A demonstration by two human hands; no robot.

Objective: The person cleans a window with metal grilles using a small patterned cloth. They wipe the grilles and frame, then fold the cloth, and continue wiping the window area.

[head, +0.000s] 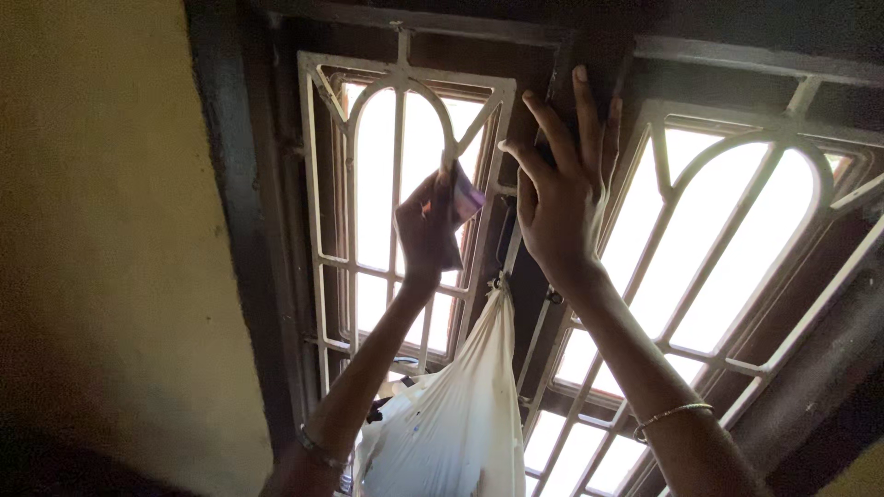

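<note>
Both forearms rise from the bottom of the frame toward a barred window; each wrist carries a thin bangle. Left hand (428, 230) is clenched around a small folded piece (465, 198), pale purple at its exposed corner, and holds it against the white metal grille (322, 166) of the left window panel; what the piece is made of cannot be told. Right hand (562, 198) is released, fingers spread, pressed flat against the dark central frame post (575, 55) between the two panels; it grasps nothing.

White cloth bag (460, 414) hangs tied to a bar just below the right wrist, between the two forearms; its knot sits at the grille edge.

Risks, as judged from this position:
- the folded piece may slip from the left grip, since only the fingertips pinch it; it could fall behind the bag;
- either forearm may brush the bag and loosen its knot;
- strong backlight through the panes hides detail of the grip, so placement may be misjudged.
</note>
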